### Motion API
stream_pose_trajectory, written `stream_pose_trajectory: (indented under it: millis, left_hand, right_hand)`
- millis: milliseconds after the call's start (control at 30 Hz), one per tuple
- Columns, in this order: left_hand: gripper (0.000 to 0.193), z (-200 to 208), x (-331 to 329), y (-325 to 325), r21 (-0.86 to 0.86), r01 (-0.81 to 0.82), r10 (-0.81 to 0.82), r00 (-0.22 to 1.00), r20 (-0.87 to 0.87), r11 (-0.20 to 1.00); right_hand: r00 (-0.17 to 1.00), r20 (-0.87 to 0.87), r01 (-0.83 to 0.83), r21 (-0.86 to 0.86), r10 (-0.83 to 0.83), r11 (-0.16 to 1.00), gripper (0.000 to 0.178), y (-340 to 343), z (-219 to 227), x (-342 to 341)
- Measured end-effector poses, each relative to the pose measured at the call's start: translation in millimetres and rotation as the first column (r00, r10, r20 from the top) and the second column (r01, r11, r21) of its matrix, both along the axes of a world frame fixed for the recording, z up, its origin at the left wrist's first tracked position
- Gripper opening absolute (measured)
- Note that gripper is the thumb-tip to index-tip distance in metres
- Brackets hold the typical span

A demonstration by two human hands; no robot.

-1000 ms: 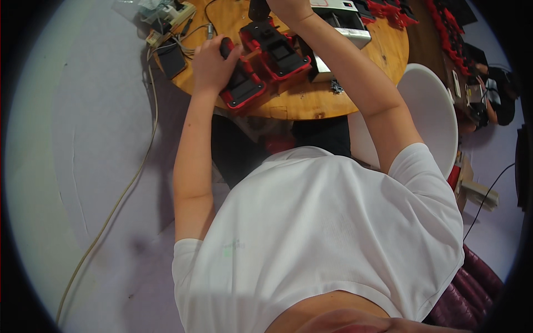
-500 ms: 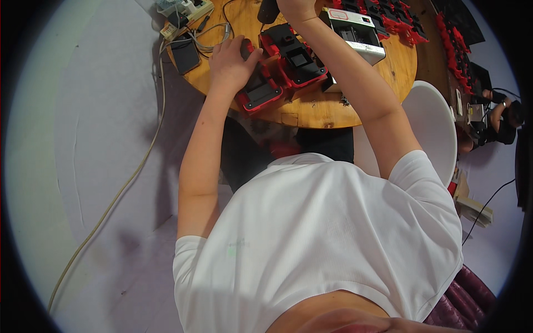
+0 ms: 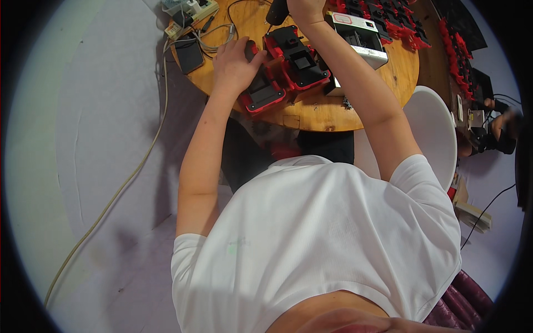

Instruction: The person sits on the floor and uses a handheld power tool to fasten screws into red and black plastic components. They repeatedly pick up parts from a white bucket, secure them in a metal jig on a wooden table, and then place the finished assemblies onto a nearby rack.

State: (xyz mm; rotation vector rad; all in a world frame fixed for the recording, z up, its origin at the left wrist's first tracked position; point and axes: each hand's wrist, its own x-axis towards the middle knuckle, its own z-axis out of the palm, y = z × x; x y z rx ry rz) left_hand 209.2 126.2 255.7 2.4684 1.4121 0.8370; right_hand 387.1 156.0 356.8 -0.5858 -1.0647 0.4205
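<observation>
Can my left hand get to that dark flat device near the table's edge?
Probably yes: the dark flat device lies left of your left hand, with some bare tabletop between. But that hand is on a red-and-black part, and cables lie close.

Soft indoor light casts blurry shadows on a pale wall [image 3: 100,139] as fisheye distortion curves into blackened edges.

small workshop | many red-black units [image 3: 298,55] | round wooden table [image 3: 327,115] | second person [image 3: 502,133], seemingly working, blurred
</observation>
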Motion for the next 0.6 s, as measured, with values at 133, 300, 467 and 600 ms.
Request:
stream_pose_trajectory:
  millis: [133, 300, 467, 600]
  left_hand:
    - [0.060, -1, 0, 0, -0.024, 0.000, 0.000, 1.000, 0.012, 1.000]
    - [0.061, -2, -1, 1, 0.056, 0.005, -0.004, 1.000, -0.018, 0.998]
    - [0.060, 2, 2, 0, -0.042, -0.007, 0.006, 1.000, -0.013, 0.999]
    - [0.059, -2, -4, 2, 0.015, 0.018, -0.018, 1.000, -0.010, 1.000]
  right_hand:
    - [0.999, 0.016, -0.033, -0.005, 0.033, 0.999, 0.026, 2, 0, -6]
    - [0.983, 0.182, -0.017, -0.016, 0.020, 1.000, 0.026, 1, -6, -14]
    - [0.949, 0.298, 0.101, 0.028, -0.104, 0.995, 0.028, -2, -7, -23]
    - [0.991, 0.117, -0.072, 0.008, 0.070, 0.997, 0.028, -23, 0, -11]
